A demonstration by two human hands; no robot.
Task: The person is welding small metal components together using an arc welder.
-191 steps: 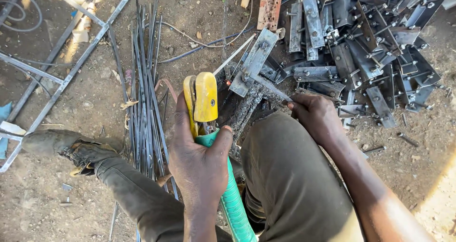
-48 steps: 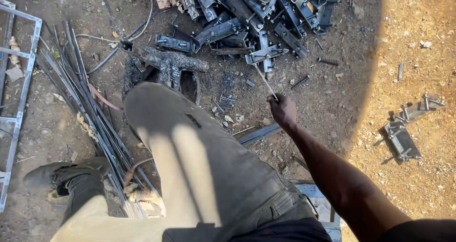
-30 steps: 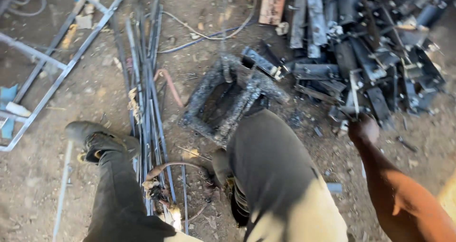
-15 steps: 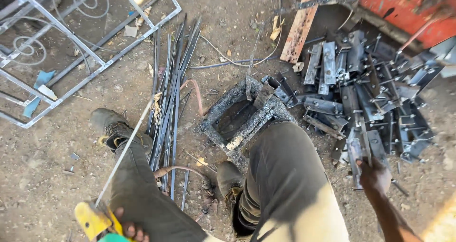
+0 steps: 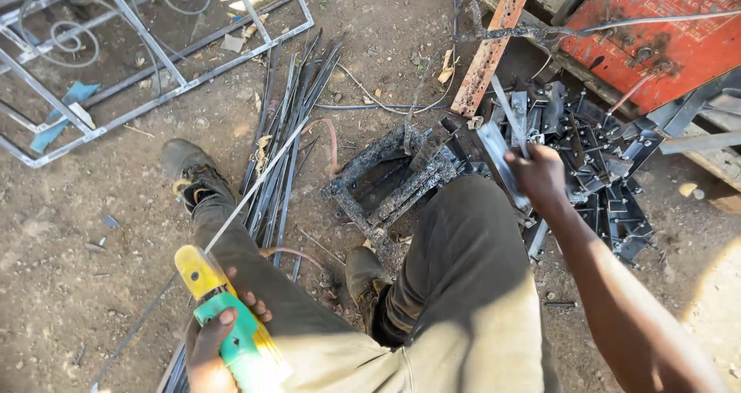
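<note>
Dusty bare ground (image 5: 69, 285) fills the view, with a bundle of thin dark rods (image 5: 289, 142) lying in the middle and a light metal frame (image 5: 116, 76) at the upper left. The left hand (image 5: 220, 343) is closed around the green and yellow handle of a welding holder (image 5: 224, 316), low in the picture beside the left leg; a thin welding rod (image 5: 255, 184) runs from the holder up and to the right, over the rod bundle. The right hand (image 5: 540, 177) is closed on a flat metal strip (image 5: 502, 157), whose long axis goes from the hand up and to the left. This strip is held just above the right knee, at the edge of a heap of small metal brackets (image 5: 594, 154). Between the two hands, near the feet, sits a blackened square metal piece (image 5: 394, 181); the right hand is the nearer one to it. A red metal box (image 5: 656, 30) stands at the upper right.
</note>
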